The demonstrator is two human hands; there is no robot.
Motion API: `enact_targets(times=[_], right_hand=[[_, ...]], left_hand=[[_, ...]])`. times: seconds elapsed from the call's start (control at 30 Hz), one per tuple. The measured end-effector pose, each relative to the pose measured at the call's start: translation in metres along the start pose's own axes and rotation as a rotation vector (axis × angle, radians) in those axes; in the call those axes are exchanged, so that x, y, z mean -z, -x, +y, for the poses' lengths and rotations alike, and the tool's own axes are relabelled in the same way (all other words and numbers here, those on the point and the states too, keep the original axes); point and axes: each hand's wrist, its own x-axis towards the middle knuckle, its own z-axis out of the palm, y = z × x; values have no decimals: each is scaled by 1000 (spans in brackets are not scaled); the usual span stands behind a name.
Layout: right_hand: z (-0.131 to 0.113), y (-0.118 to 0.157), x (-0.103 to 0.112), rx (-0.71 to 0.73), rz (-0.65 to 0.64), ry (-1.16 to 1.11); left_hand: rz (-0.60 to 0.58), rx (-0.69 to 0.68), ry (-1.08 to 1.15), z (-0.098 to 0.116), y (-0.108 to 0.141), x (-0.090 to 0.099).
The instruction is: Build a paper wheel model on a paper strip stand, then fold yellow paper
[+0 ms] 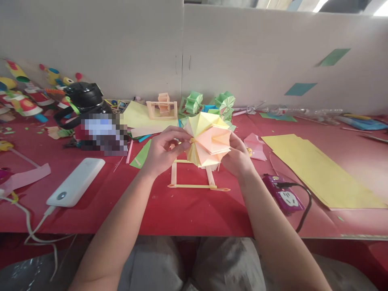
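Note:
Between my two hands, raised over the table, is a folded paper wheel [209, 139] in yellow and pale pink pleats. My left hand [166, 149] pinches its near left side at the centre, thumb against fingers. On the opposite side my right hand [239, 155] grips the wheel, its fingertips partly hidden behind the paper. Below it a small frame [173, 173] of rolled paper sticks lies on the red table; the wheel and hands cover its far part.
Behind stand green paper wheels [194, 102] and a pale wheel on a stand [162, 110]. A power bank [75, 182] and black bottle [83, 97] are left. Right are a purple power socket [283, 194] and yellow paper [321, 173]. A grey partition [121, 44] closes the back.

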Motion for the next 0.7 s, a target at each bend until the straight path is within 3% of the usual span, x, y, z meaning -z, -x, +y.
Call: enact_targets(times=[0.3,0.7], right_hand=[[1,0,1,-23,5,-33],[1,0,-4,-10,25,-27]], left_hand=[[-19,16,-51,0,0,1],[101,-90,-114,1,0,-7]])
